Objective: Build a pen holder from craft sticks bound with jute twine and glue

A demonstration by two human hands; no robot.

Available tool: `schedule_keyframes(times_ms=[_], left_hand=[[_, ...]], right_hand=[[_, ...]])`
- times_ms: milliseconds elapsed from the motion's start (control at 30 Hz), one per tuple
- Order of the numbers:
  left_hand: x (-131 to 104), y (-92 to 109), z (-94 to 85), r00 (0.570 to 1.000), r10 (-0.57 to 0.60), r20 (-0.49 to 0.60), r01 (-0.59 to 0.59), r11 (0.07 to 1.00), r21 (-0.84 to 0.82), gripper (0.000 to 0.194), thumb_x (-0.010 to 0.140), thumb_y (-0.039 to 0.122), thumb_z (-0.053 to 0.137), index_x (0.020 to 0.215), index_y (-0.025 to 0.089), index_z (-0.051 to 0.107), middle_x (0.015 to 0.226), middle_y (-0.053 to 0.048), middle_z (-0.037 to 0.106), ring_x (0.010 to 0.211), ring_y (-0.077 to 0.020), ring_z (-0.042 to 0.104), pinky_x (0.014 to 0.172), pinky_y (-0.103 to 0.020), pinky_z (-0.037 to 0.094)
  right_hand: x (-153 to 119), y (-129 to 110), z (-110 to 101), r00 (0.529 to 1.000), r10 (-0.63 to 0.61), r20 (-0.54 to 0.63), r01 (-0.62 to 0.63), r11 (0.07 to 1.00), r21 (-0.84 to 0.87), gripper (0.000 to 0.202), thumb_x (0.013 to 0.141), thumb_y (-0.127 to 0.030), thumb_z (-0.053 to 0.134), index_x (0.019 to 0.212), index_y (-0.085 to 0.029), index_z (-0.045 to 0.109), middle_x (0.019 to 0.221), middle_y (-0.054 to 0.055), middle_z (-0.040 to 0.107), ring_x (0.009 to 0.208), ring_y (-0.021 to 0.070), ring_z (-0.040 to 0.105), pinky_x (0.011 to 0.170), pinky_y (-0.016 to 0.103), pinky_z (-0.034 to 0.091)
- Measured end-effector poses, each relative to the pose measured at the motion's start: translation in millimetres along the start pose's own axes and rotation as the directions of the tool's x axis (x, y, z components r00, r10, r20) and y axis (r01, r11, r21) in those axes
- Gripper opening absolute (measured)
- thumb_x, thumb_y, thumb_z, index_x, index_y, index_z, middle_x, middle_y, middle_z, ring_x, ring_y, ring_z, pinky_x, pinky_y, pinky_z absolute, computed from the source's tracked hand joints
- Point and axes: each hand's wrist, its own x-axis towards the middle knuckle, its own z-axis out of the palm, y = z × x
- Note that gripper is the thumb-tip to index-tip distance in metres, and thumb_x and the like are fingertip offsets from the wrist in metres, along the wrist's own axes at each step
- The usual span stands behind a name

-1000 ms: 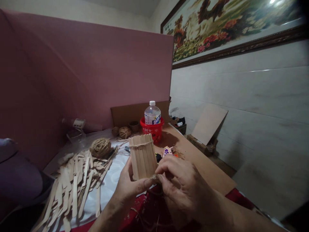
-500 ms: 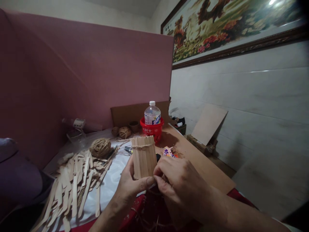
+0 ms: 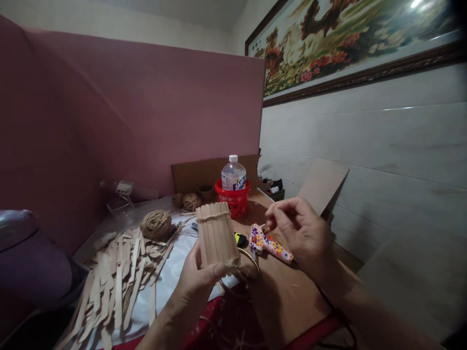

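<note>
My left hand (image 3: pixel 195 279) grips a small holder made of wooden craft sticks (image 3: pixel 216 238) set side by side, slightly tilted. Twine (image 3: pixel 213 217) circles it near the top, and more twine (image 3: pixel 234 265) shows at its lower right corner. Raised to the right of it is my right hand (image 3: pixel 301 233), fingers pinched together; whatever they hold, if anything, I cannot make out. Just left of and below that hand lies a flower-patterned glue gun (image 3: pixel 272 246) on the board. A gold-coloured ring (image 3: pixel 257 265) shows partly behind the holder.
Loose craft sticks (image 3: pixel 118 287) are heaped at left with a twine ball (image 3: pixel 156 224) behind them. A red bucket (image 3: pixel 239 200) holds a plastic bottle (image 3: pixel 233 176). A brown board (image 3: pixel 302 296) covers the right side; a yellow-and-black tool (image 3: pixel 240 239) lies behind the holder.
My right hand has left the holder's lower right corner and moved up and right, uncovering the glue gun and the ring. The left hand still holds the holder.
</note>
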Motion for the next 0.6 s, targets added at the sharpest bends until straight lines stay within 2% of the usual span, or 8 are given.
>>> schedule_keyframes(times_ms=[67,133,233,367,500,600], left_hand=[[-0.8,0.6,0.4,1.0,-0.011,0.02,0.011,0.999,-0.036,0.067,0.055,0.034,0.081,0.113,0.012,0.055,0.106,-0.018,0.065,0.097,-0.0323,0.062,0.084,-0.041,0.048],[-1.0,0.6,0.4,0.999,-0.012,0.043,0.015,0.998,-0.06,0.066,0.056,0.033,0.08,0.113,0.012,0.054,0.105,-0.017,0.066,0.097,-0.0318,0.062,0.085,-0.041,0.048],[-0.8,0.5,0.9,0.999,-0.003,0.05,0.006,0.998,-0.059,0.067,0.057,0.032,0.079,0.115,0.013,0.053,0.103,-0.016,0.066,0.095,-0.0307,0.062,0.084,-0.04,0.048],[-1.8,1.7,2.9,0.997,-0.008,0.071,0.012,0.998,-0.056,0.065,0.058,0.032,0.079,0.114,0.013,0.054,0.101,-0.015,0.066,0.092,-0.0291,0.063,0.083,-0.039,0.048],[-3.9,3.1,4.8,0.998,-0.027,0.051,0.03,0.998,-0.05,0.062,0.059,0.033,0.078,0.113,0.012,0.055,0.101,-0.015,0.066,0.092,-0.028,0.062,0.084,-0.038,0.048],[-4.0,3.9,5.9,0.999,-0.035,0.023,0.036,0.998,-0.047,0.06,0.059,0.032,0.078,0.111,0.013,0.057,0.099,-0.014,0.067,0.091,-0.0265,0.062,0.082,-0.036,0.048]], right_hand=[[1.2,1.4,-5.4,0.996,0.021,-0.085,-0.013,0.996,0.087,0.005,0.091,-0.025,0.05,0.09,-0.021,0.052,0.077,0.0,0.058,0.066,0.0121,0.058,0.062,0.026,0.049],[-2.8,-0.9,-7.5,0.996,0.013,-0.084,-0.007,0.998,0.065,0.006,0.092,-0.025,0.049,0.094,-0.022,0.053,0.077,-0.001,0.058,0.064,0.0113,0.056,0.059,0.024,0.048],[-15.2,-8.5,-5.7,0.997,-0.057,0.059,0.062,0.994,-0.091,0.015,0.096,-0.024,0.039,0.097,-0.022,0.054,0.079,0.0,0.056,0.066,0.0117,0.055,0.06,0.024,0.045],[-31.2,-16.2,0.4,0.946,-0.14,0.291,0.206,0.956,-0.208,0.022,0.096,-0.019,0.032,0.082,-0.019,0.05,0.075,0.001,0.054,0.07,0.0131,0.054,0.064,0.026,0.042],[-38.3,-14.8,5.0,0.944,-0.155,0.292,0.22,0.954,-0.203,0.029,0.095,-0.02,0.035,0.069,-0.019,0.048,0.06,-0.002,0.046,0.055,0.0111,0.046,0.053,0.025,0.036],[-39.8,-12.7,7.1,0.958,-0.118,0.26,0.151,0.982,-0.113,0.02,0.093,-0.021,0.045,0.078,-0.018,0.057,0.067,-0.001,0.054,0.061,0.011,0.051,0.056,0.024,0.039]])
